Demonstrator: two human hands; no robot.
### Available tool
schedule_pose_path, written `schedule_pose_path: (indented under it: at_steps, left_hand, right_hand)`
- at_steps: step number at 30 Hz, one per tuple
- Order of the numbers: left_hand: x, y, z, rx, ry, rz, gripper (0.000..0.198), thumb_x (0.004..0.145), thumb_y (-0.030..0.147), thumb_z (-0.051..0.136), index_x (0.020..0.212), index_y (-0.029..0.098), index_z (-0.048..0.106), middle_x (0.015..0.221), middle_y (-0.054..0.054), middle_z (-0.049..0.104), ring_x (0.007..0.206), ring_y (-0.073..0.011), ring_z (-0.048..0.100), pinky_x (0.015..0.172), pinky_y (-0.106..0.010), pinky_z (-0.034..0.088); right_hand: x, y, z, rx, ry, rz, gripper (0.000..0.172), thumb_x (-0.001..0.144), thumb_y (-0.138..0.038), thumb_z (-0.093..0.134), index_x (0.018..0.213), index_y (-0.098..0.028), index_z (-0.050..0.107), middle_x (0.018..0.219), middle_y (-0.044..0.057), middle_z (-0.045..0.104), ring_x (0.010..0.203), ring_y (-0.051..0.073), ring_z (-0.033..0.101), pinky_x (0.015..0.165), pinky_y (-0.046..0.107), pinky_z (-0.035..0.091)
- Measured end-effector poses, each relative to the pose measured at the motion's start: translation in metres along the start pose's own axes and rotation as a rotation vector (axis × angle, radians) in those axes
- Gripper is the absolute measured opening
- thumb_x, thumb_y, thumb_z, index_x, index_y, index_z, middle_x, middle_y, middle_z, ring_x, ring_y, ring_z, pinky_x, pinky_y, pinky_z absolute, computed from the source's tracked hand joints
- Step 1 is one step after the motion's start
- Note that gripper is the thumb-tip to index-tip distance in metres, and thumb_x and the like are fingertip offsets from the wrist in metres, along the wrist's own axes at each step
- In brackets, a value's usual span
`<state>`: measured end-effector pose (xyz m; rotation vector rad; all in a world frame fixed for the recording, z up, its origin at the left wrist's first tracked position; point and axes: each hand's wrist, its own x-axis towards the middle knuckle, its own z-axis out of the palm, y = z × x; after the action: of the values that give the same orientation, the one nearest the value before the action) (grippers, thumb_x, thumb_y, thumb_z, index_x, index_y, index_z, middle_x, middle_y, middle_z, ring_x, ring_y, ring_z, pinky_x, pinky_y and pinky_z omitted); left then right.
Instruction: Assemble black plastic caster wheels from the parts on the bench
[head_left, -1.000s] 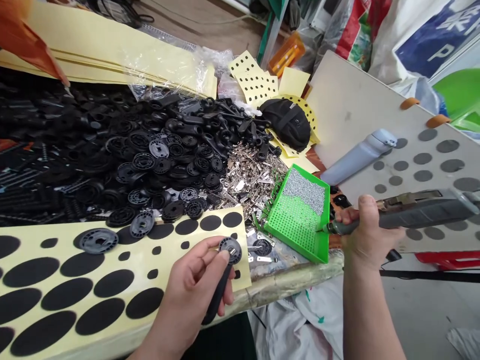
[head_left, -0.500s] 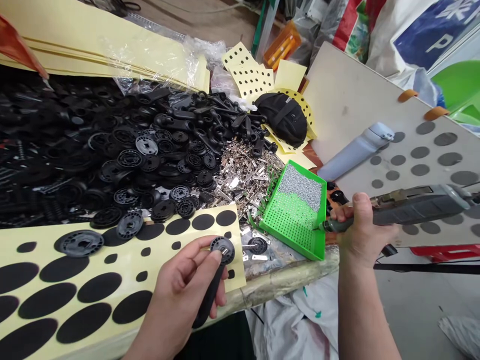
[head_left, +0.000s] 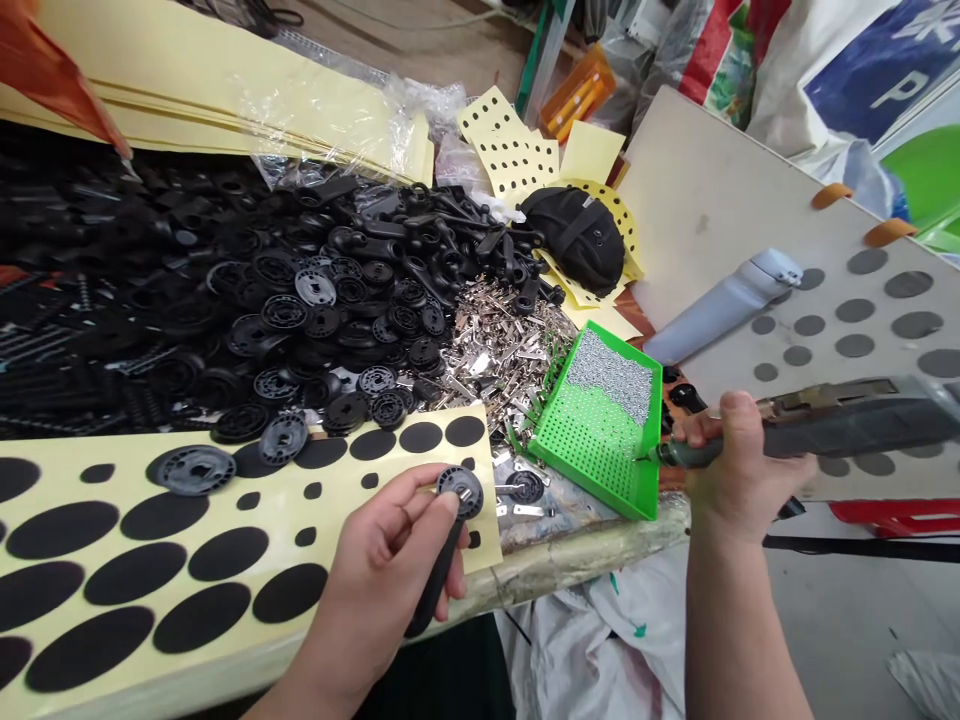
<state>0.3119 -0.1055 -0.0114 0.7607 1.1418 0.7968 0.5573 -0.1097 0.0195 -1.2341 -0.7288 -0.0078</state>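
My left hand is closed around a black plastic handle with a round slotted head. The thumb presses a small metal clip against that head. In my right hand lies a grey electric screwdriver, gripped near its nose. Its tip reaches into a green perforated tray, which holds many small silvery screws. Just right of the left hand, a round black part rests on the table with loose metal clips beside it.
A large heap of black plastic parts covers the table's left and back. Metal clips are piled left of the tray. A yellow sheet of black stickers lies in front. Behind the tray are a grey bottle and a leaning board.
The whole scene has shifted slightly right in view, stickers and heap included. Both hands keep their holds, and the screwdriver tip stays in the tray.
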Motion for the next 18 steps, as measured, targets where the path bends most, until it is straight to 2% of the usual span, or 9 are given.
schedule_pose_path:
  at_steps: [4, 6, 10, 12, 14, 18]
  left_hand:
    - [0.001, -0.002, -0.002, -0.012, -0.004, 0.007, 0.036, 0.074, 0.039, 0.064, 0.098, 0.015, 0.056, 0.054, 0.005, 0.059, 0.035, -0.0073, 0.048, 0.031, -0.014, 0.037]
    - [0.002, -0.003, -0.004, -0.021, -0.055, 0.016, 0.036, 0.075, 0.04, 0.063, 0.098, 0.014, 0.055, 0.054, 0.006, 0.058, 0.032, -0.0056, 0.045, 0.03, -0.014, 0.036]
    - [0.006, -0.006, -0.006, -0.041, -0.124, 0.008, 0.038, 0.074, 0.041, 0.061, 0.099, 0.014, 0.053, 0.053, 0.007, 0.057, 0.03, -0.0061, 0.045, 0.029, -0.015, 0.036]
    - [0.008, -0.007, -0.006, -0.048, -0.117, 0.013, 0.037, 0.075, 0.04, 0.061, 0.1, 0.015, 0.052, 0.054, 0.007, 0.056, 0.032, -0.0073, 0.048, 0.029, -0.015, 0.037]
    - [0.008, -0.009, -0.006, -0.05, -0.123, 0.029, 0.033, 0.076, 0.039, 0.06, 0.098, 0.015, 0.053, 0.055, 0.007, 0.055, 0.033, -0.0074, 0.048, 0.029, -0.015, 0.036]
    - [0.009, -0.015, -0.007, -0.046, -0.143, 0.071, 0.028, 0.079, 0.037, 0.058, 0.097, 0.016, 0.054, 0.056, 0.008, 0.054, 0.033, -0.0069, 0.049, 0.028, -0.014, 0.035]
  right_hand:
    - [-0.006, -0.027, 0.003, 0.066, -0.041, -0.029, 0.024, 0.069, -0.023, 0.072, 0.062, -0.022, 0.049, 0.045, -0.01, 0.043, 0.036, 0.007, 0.038, 0.038, 0.025, 0.039]
    - [-0.012, -0.04, 0.005, 0.134, -0.095, -0.009, 0.022, 0.069, -0.027, 0.071, 0.06, -0.023, 0.051, 0.045, -0.009, 0.043, 0.036, 0.007, 0.036, 0.037, 0.026, 0.036]
    - [-0.035, -0.058, 0.016, 0.401, -0.409, 0.159, 0.024, 0.073, -0.042, 0.072, 0.065, -0.023, 0.06, 0.045, -0.009, 0.043, 0.033, 0.007, 0.034, 0.033, 0.024, 0.029]
    - [-0.05, -0.065, 0.027, 0.521, -0.497, 0.251, 0.028, 0.073, -0.044, 0.075, 0.066, -0.022, 0.06, 0.048, -0.009, 0.045, 0.034, 0.006, 0.037, 0.035, 0.023, 0.031]
    - [-0.064, -0.072, 0.04, 0.568, -0.518, 0.305, 0.033, 0.071, -0.043, 0.078, 0.062, -0.02, 0.056, 0.048, -0.009, 0.046, 0.035, 0.005, 0.039, 0.036, 0.022, 0.033]
    - [-0.081, -0.076, 0.061, 0.553, -0.528, 0.288, 0.04, 0.068, -0.046, 0.08, 0.06, -0.019, 0.052, 0.045, -0.01, 0.047, 0.033, 0.005, 0.038, 0.034, 0.021, 0.033]
